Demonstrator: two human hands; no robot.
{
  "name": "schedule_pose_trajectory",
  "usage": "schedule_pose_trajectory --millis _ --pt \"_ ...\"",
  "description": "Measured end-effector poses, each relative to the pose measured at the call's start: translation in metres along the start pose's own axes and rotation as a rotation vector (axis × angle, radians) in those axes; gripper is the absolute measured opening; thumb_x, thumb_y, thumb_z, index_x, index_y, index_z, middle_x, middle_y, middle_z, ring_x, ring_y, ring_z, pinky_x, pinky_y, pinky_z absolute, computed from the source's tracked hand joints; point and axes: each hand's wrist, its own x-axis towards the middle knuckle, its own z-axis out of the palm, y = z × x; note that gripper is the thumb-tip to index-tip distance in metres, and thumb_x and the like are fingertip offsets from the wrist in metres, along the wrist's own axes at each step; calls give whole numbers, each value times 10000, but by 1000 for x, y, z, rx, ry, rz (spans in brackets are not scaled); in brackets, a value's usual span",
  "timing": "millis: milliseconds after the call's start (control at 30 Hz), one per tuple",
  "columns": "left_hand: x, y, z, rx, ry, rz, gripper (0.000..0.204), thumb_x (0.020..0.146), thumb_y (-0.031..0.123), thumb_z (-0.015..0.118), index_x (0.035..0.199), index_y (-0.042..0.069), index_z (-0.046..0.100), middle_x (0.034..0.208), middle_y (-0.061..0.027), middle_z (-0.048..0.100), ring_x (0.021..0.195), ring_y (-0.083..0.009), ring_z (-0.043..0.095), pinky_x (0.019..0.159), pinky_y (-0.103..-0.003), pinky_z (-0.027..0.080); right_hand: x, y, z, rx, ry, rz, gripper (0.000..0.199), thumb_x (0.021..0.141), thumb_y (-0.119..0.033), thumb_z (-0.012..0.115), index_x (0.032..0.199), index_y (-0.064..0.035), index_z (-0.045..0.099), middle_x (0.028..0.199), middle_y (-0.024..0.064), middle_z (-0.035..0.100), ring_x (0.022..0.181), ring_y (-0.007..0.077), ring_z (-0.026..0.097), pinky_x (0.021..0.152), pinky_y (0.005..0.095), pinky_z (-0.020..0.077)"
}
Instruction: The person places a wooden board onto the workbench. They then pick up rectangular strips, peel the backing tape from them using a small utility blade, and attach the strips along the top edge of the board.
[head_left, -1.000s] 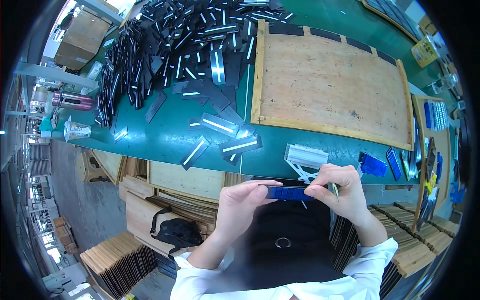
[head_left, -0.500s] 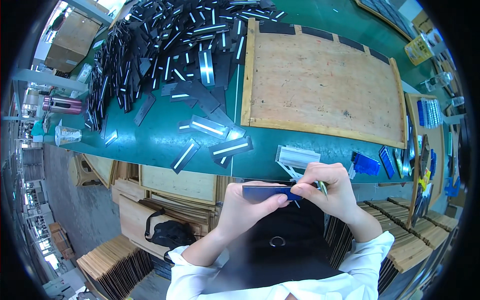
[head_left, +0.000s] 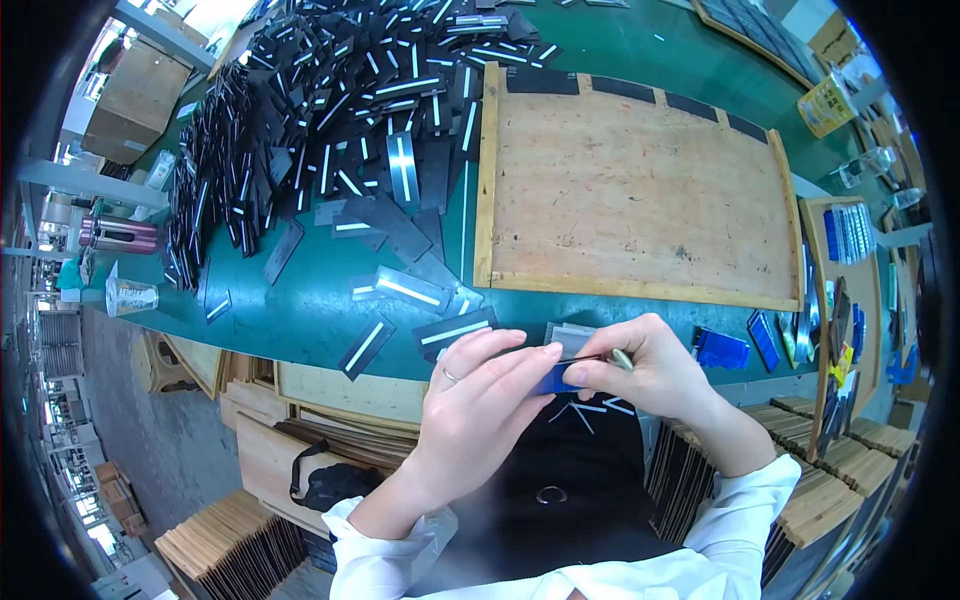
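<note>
My left hand (head_left: pixel 475 410) is closed on a small flat plate, mostly hidden by the fingers; a blue part (head_left: pixel 550 381) of it shows below the fingertips. A ring is on one finger. My right hand (head_left: pixel 655 368) pinches a slim greenish metal tool (head_left: pixel 621 358) like tweezers, its dark thin end pointing at the left fingertips. The right thumb is close to the blue part. Just beyond the hands, partly hidden, lies a stack of pale strips (head_left: pixel 570 336) on the table edge. Thin white strips (head_left: pixel 590 408) rest on my dark apron (head_left: pixel 560 460).
A large heap of black plates (head_left: pixel 330 120) with white stripes covers the green table's (head_left: pixel 300 330) left. Several loose plates (head_left: pixel 412 290) lie nearer. A wooden tray (head_left: pixel 640 200) stands centre right, blue pieces (head_left: pixel 722 348) at right, a plastic cup (head_left: pixel 132 296) at far left.
My left fingers have come up and over the plate, covering most of it. The right hand's tool has turned toward the left fingertips. The view has shifted slightly.
</note>
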Motion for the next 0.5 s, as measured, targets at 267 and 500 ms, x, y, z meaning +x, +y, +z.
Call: schedule_pose_trajectory --millis 267,500 --pt "3 -10 0 -439 96 -245 409 718 -99 745 1080 40 617 1191 -121 669 1259 -274 546 1077 -430 401 25 -13 -10 -103 -94 -614 368 669 -214 904 957 -54 740 956 60 696 833 201 566 756 327 481" --pt "1 -32 13 -1284 252 -541 571 789 -70 741 1235 58 407 1394 -253 497 1363 -325 436 1143 -452 323 60 -14 -9 -383 139 -848 245 665 -64 855 860 -134 726 1042 30 701 881 219 575 792 343 468"
